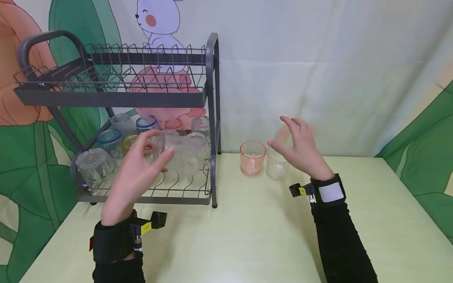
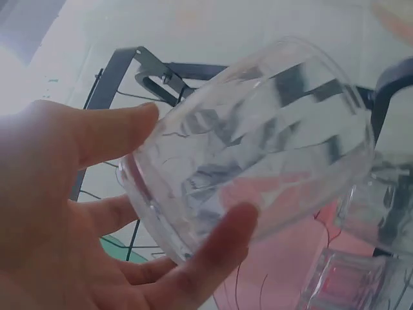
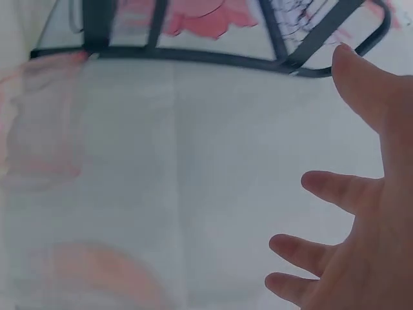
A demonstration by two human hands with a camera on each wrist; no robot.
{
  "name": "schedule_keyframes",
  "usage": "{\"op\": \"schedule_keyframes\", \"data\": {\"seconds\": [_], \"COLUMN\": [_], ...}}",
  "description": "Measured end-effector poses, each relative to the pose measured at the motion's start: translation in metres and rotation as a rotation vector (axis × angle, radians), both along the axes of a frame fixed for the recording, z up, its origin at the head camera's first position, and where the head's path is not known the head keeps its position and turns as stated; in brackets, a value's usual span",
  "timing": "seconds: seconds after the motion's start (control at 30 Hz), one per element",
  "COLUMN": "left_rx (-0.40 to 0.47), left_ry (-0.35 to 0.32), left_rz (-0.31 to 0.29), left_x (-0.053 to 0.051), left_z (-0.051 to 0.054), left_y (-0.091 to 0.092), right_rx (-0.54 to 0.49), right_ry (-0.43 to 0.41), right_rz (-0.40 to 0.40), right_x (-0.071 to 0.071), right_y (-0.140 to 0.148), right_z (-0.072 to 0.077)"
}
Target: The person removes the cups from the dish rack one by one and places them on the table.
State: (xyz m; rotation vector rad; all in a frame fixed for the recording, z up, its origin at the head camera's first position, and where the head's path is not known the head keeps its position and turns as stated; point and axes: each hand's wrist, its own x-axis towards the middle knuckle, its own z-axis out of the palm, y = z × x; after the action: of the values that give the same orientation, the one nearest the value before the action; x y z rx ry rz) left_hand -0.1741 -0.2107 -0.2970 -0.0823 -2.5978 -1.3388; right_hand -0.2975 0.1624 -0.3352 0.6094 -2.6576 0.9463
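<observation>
My left hand (image 1: 139,167) grips a clear faceted glass (image 2: 258,142) near one end, thumb on one side and fingers on the other. The glass lies on its side in the air at the lower tier of a dark grey dish rack (image 1: 113,99). My right hand (image 1: 299,145) hovers with fingers spread and nothing in them. Just left of it on the table stand a clear glass (image 1: 277,168) and a pink-tinted glass (image 1: 252,159), both upright. In the right wrist view the fingers touch nothing.
On the lower tier sit several glasses, among them a blue-rimmed glass (image 1: 110,141), an amber-rimmed one partly hidden by my left hand, and a large clear glass (image 1: 94,165) at the front left. The wire upper tier overhangs them. A patterned curtain (image 1: 318,78) hangs behind the table (image 1: 247,236).
</observation>
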Motion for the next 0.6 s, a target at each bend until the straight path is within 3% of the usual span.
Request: {"op": "schedule_keyframes", "data": {"seconds": [0.2,0.43,0.6], "left_rx": [0.125,0.289,0.357], "left_ry": [0.026,-0.041,-0.035], "left_rz": [-0.114,-0.184,-0.254], "left_x": [-0.004,-0.003,-0.005], "left_z": [0.0,-0.001,-0.003], "left_y": [0.01,0.021,0.03], "right_rx": [-0.132,-0.242,-0.301], "right_ry": [-0.01,0.006,-0.002], "right_rz": [0.097,0.286,0.404], "right_x": [0.023,0.046,0.07], "right_y": [-0.005,-0.021,-0.038], "right_z": [0.016,0.028,0.045]}}
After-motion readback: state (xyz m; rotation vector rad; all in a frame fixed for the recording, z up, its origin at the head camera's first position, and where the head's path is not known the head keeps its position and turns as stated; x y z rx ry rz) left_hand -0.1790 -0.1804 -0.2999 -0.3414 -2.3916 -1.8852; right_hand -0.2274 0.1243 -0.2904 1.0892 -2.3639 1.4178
